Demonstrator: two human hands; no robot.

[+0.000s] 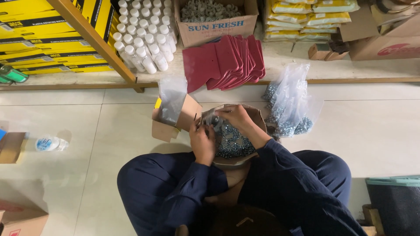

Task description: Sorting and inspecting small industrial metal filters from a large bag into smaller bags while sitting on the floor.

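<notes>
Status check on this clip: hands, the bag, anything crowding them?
Left hand and right hand both grip clear bag of screws. Bag over brown box. Filled bags close right.

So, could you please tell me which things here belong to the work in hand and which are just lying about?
In use:
- left hand and right hand, both on a clear bag of screws
- small open carton holding empty clear bags
- filled screw bags piled to the right

Lying about:
- white bottles
- red plastic pieces
- yellow boxes
- lone bottle on the floor
</notes>
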